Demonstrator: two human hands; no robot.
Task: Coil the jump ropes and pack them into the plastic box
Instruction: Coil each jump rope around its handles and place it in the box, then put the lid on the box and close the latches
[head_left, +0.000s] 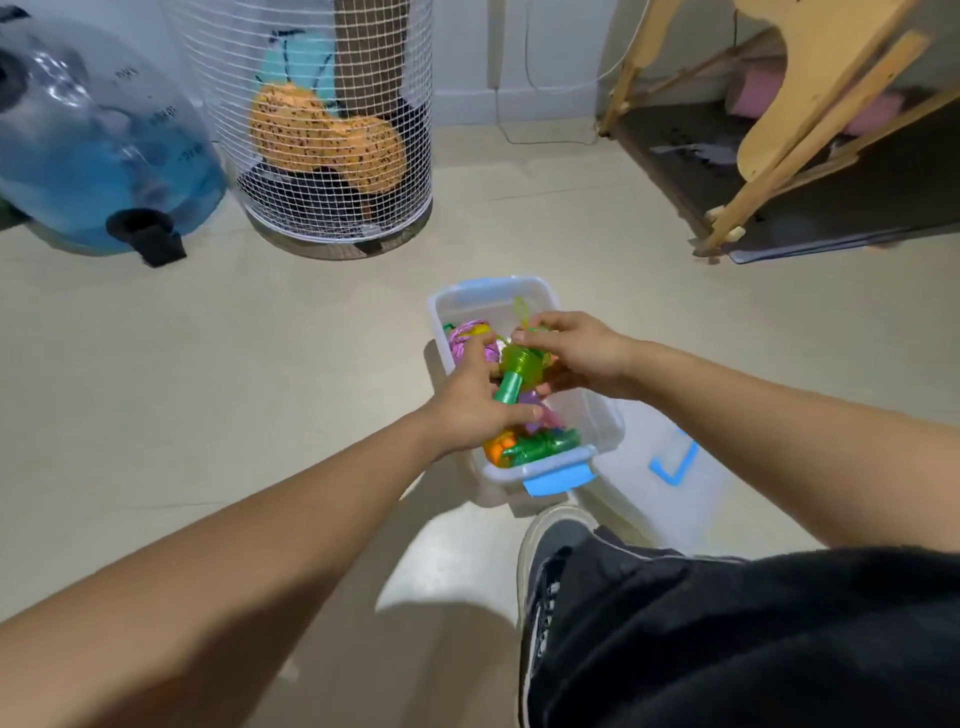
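Both hands are right over the plastic box (605, 415) on the floor. The left hand (475, 410) and right hand (571, 351) are each closed around the green jump rope (519, 364), holding it just above the other coiled ropes (540, 447) already packed inside the box.

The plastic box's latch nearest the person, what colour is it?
Light blue latch on the clear plastic box, seen in the head view.

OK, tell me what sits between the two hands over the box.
In the head view, the green jump rope bundle lies between the left hand and right hand, both gripping it above the plastic box.
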